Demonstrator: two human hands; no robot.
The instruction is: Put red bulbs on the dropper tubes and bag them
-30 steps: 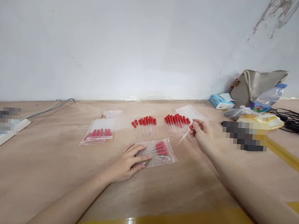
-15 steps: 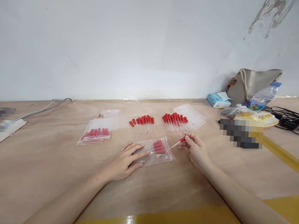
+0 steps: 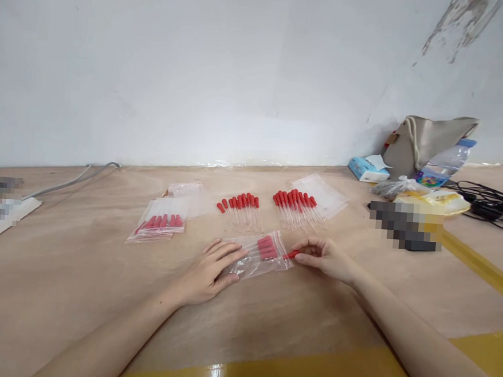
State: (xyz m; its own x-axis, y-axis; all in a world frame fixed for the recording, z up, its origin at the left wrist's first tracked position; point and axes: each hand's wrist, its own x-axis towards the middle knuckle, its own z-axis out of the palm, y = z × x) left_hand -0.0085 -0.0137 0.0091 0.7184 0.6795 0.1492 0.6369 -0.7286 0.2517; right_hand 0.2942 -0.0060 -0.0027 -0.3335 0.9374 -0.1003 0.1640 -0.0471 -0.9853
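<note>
A clear zip bag (image 3: 252, 272) lies flat in the middle of the table, with several red-bulbed droppers (image 3: 267, 247) inside. My left hand (image 3: 213, 271) rests on the bag's left part, fingers spread. At the bag's right end, my right hand (image 3: 326, 260) pinches another dropper (image 3: 291, 254) by its red bulb; the glass end points left and appears to be within the bag's mouth. Behind the bag lie two loose groups of droppers, a left group (image 3: 242, 202) and a right group (image 3: 296, 200), bulbs away from me.
Filled bags (image 3: 158, 222) are stacked at left, near flat bags (image 3: 186, 192). More flat bags (image 3: 320, 193) lie behind the right group. Farther right are a tissue pack (image 3: 368, 169), a grey bag (image 3: 435, 141), a plastic bottle (image 3: 447, 162) and black cables (image 3: 491, 205). A power strip (image 3: 8, 223) sits far left.
My right hand has moved left and slightly down, bringing the dropper from beside the bag into its right end. My left hand has stayed on the bag.
</note>
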